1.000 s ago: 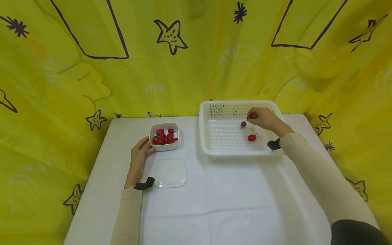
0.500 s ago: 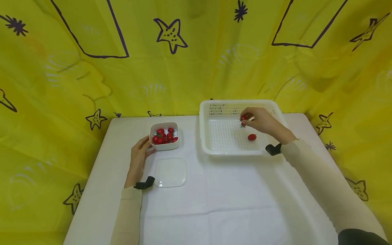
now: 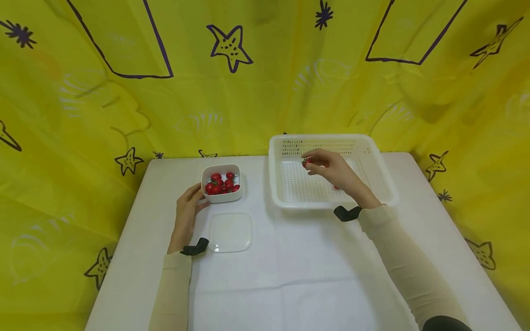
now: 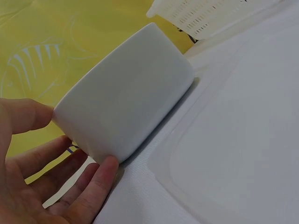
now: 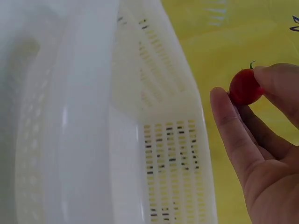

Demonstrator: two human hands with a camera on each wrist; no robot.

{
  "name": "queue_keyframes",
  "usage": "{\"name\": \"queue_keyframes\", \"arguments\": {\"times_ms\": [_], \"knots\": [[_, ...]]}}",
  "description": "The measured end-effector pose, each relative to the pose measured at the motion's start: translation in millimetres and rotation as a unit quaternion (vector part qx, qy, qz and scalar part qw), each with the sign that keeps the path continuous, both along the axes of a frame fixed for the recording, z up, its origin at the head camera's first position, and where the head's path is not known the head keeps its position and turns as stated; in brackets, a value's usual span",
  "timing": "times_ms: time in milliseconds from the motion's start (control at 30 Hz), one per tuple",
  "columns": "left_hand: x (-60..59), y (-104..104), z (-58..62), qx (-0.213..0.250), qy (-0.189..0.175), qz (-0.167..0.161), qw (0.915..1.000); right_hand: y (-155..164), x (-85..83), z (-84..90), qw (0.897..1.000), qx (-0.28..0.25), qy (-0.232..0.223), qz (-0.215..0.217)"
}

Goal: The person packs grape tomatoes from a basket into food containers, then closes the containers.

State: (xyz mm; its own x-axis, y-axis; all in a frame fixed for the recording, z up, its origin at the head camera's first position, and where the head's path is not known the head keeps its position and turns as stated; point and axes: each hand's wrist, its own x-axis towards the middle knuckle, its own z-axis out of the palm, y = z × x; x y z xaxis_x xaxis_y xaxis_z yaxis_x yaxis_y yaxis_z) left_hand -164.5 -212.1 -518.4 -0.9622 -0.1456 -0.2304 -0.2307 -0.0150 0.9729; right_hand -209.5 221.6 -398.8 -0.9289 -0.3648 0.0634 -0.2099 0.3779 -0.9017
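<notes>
My left hand [image 3: 186, 211] holds a small white container [image 3: 223, 197] by its near left corner. In the left wrist view, fingertips [image 4: 110, 163] lie against the container's outer wall. Several red cherry tomatoes [image 3: 217, 183] with some green stems sit inside it. My right hand [image 3: 335, 172] pinches a cherry tomato [image 5: 245, 87] between thumb and fingers, above the white perforated basket [image 3: 285, 202]. Another red tomato [image 3: 336, 187] shows in the basket, partly covered by the right hand.
A clear square lid [image 3: 231, 232] lies flat on the white-covered table [image 3: 323, 285], in front of the container. Behind the table hangs a yellow curtain [image 3: 256, 110] with dark drawn stars, close to the basket's back rim.
My right hand has moved left across the basket, carrying a tomato. The tomato that lay near the basket's middle is no longer visible there. My left hand stays on the container.
</notes>
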Motion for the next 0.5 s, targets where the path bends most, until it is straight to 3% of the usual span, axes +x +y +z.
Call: {"name": "queue_keyframes", "arguments": {"times_ms": [167, 500], "knots": [[-0.1, 0.5, -0.8, 0.006, 0.005, 0.004, 1.0000, -22.6, 5.5, -8.9, 0.996, -0.080, -0.041, 0.002], [-1.0, 0.6, -1.9, 0.007, 0.005, 0.006, 0.9999, -71.8, 6.9, -18.2, 0.989, -0.131, -0.073, 0.007]]}}
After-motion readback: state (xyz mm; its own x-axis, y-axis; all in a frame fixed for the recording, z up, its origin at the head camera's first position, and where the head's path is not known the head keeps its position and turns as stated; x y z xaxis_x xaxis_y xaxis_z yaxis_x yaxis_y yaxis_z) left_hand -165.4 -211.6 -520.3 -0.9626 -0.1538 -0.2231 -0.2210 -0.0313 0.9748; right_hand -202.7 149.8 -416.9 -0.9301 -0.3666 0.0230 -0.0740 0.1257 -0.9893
